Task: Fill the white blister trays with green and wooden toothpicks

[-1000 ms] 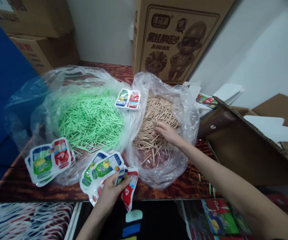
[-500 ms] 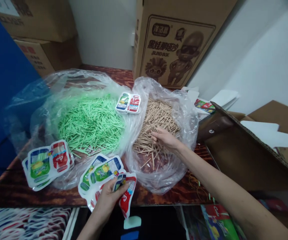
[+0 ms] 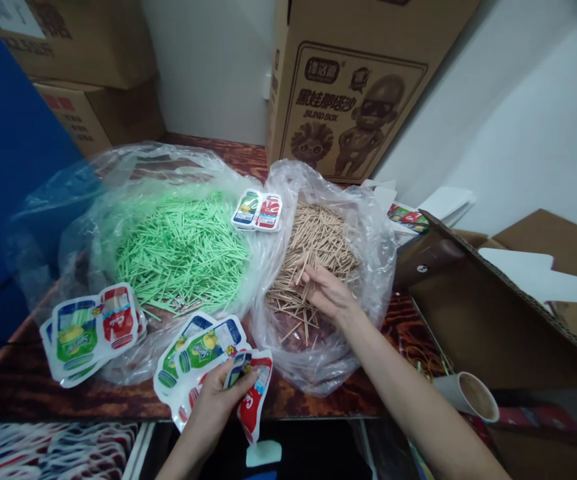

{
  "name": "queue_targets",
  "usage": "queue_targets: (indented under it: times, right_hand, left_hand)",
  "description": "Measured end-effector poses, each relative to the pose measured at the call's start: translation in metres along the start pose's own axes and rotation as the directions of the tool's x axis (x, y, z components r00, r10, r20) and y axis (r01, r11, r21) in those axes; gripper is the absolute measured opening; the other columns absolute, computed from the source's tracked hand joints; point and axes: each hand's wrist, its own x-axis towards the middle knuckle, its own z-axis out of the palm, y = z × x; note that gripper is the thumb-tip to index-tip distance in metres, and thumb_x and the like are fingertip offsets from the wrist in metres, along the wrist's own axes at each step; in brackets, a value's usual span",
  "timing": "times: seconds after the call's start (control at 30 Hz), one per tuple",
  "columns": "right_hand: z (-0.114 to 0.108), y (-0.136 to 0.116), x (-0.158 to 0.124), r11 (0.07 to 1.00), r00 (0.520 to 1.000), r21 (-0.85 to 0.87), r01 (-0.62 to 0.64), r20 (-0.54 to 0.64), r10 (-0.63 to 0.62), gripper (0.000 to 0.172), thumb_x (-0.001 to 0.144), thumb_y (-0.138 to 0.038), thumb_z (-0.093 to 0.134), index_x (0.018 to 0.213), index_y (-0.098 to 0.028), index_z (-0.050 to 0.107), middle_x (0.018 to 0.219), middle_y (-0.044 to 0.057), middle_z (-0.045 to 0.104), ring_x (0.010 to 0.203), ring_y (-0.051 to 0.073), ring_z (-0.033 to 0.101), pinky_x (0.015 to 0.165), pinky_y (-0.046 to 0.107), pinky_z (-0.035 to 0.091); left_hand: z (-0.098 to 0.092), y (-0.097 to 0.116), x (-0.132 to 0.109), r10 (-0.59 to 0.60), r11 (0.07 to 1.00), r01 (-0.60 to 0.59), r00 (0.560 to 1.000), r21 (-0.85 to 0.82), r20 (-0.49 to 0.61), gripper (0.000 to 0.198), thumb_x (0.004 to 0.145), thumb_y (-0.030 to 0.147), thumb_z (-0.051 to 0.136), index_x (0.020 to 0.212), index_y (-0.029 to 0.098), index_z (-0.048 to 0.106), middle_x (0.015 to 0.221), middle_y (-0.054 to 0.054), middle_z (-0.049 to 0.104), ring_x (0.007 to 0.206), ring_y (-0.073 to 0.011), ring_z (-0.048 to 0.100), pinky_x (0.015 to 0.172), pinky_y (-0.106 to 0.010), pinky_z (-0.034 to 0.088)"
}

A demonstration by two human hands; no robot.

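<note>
My left hand (image 3: 221, 395) is closed on a bent plastic pouch (image 3: 257, 400) printed with a red cola bottle, at the table's front edge. More twin pouches (image 3: 208, 347) with green and red bottle prints lie fanned out beside and beneath that hand. Over a clear bag of thin tan sticks (image 3: 321, 230), my right hand (image 3: 325, 290) pinches a few sticks between thumb and fingers. Left of it, another clear bag lies open around a heap of bright green sticks (image 3: 183, 250). A small stack of pouches (image 3: 257, 210) rests between both heaps.
Another pouch pile (image 3: 93, 333) lies at the front left. A printed carton (image 3: 353, 100) stands behind the bags. To the right are an open cardboard box (image 3: 473, 313) and a paper cup (image 3: 468, 397). Many pouches (image 3: 48, 453) sit below the table edge.
My right hand has shifted slightly down and left over the tan sticks, its fingers now more curled around some. The left hand keeps its pouch. A paper cup has come into sight at right.
</note>
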Motion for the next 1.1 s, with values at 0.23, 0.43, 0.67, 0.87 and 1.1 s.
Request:
queue_targets:
  times: [0.23, 0.43, 0.67, 0.87, 1.1]
  right_hand:
    - [-0.002, 0.033, -0.014, 0.985, 0.996, 0.152, -0.086, -0.025, 0.091, 0.01, 0.082, -0.028, 0.063, 0.082, -0.02, 0.058, 0.075, -0.001, 0.057, 0.071, 0.012, 0.056, 0.071, 0.027, 0.05]
    - [-0.011, 0.027, -0.029, 0.992, 0.993, 0.037, -0.117, 0.012, 0.117, 0.018, 0.079, -0.034, 0.066, 0.084, -0.019, 0.057, 0.063, -0.006, 0.048, 0.051, 0.008, 0.045, 0.064, 0.027, 0.048]
    - [-0.013, 0.044, -0.052, 0.179, 0.998, -0.983, -0.044, -0.05, -0.029, 0.014, 0.089, -0.02, 0.044, 0.092, -0.02, 0.057, 0.082, 0.003, 0.061, 0.073, 0.018, 0.056, 0.068, 0.029, 0.04]
    - [-0.002, 0.057, -0.063, -0.343, 0.998, -0.939, -0.017, -0.039, 0.058, 0.023, 0.087, -0.006, 0.039, 0.1, -0.015, 0.055, 0.096, 0.012, 0.066, 0.084, 0.022, 0.062, 0.068, 0.028, 0.036]
    - [-0.02, 0.051, -0.053, 0.44, 0.995, -0.893, -0.095, -0.073, 0.068, 0.011, 0.088, -0.026, 0.049, 0.084, -0.02, 0.057, 0.07, 0.001, 0.061, 0.061, 0.014, 0.052, 0.058, 0.025, 0.035]
  left_hand:
    - [-0.006, 0.001, 0.001, 0.005, 1.0, -0.004, 1.0, -0.017, 0.006, 0.026, 0.065, 0.039, 0.078, 0.077, 0.016, 0.071, 0.074, -0.002, 0.071, 0.07, -0.0178, 0.062, 0.068, -0.025, 0.047]
    - [-0.011, 0.003, 0.005, -0.022, 0.999, 0.022, 1.0, -0.047, 0.004, 0.028, 0.066, 0.037, 0.077, 0.083, 0.015, 0.072, 0.079, -0.004, 0.073, 0.072, -0.0187, 0.063, 0.074, -0.028, 0.048]
    - [-0.006, 0.002, 0.007, 0.005, 0.999, -0.008, 0.999, -0.051, -0.044, 0.027, 0.061, 0.037, 0.079, 0.075, 0.014, 0.071, 0.073, -0.003, 0.071, 0.066, -0.0171, 0.062, 0.065, -0.025, 0.048]
    - [-0.005, 0.001, 0.003, 0.013, 0.999, -0.014, 0.999, -0.037, -0.042, 0.027, 0.063, 0.037, 0.078, 0.075, 0.015, 0.071, 0.071, -0.003, 0.07, 0.066, -0.0179, 0.062, 0.068, -0.027, 0.049]
    - [-0.01, -0.003, 0.003, 0.033, 0.998, -0.036, 0.997, -0.053, -0.064, 0.026, 0.064, 0.036, 0.077, 0.076, 0.014, 0.071, 0.07, -0.002, 0.068, 0.064, -0.0167, 0.06, 0.069, -0.027, 0.049]
